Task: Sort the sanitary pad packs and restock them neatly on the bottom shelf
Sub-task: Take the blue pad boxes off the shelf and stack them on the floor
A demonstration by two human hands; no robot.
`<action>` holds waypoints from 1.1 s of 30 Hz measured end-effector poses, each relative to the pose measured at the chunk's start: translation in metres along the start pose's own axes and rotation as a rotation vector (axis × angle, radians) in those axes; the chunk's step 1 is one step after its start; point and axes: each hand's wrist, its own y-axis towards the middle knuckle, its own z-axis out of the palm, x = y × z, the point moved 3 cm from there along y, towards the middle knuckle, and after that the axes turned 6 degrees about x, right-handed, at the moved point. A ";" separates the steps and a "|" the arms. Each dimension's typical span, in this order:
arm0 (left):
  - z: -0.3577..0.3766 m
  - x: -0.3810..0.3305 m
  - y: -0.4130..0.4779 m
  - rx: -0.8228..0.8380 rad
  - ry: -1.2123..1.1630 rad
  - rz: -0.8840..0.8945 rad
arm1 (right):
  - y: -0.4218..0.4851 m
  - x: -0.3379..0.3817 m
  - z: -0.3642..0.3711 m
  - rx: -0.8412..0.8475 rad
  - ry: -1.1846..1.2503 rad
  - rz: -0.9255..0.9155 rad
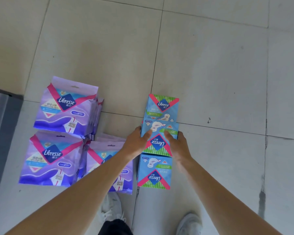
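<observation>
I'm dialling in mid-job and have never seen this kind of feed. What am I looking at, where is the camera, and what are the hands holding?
There is no machine here: a person works with two bare hands. The single picture comes from a camera worn on the head, looking down at a tiled floor, so the arms reach in from the bottom edge.

On the left lie three piles of purple packs. To their right three blue-and-green packs form a column. The left hand and the right hand grip the middle blue pack from its two sides. The far blue pack and the near blue pack lie untouched.

White shoes show at the bottom. A grey edge at the far left may be the shelf; I cannot tell.
</observation>
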 end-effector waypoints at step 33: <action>-0.254 -0.013 -0.492 -0.710 0.401 -0.278 | -0.432 0.213 0.240 0.586 -1.716 -0.984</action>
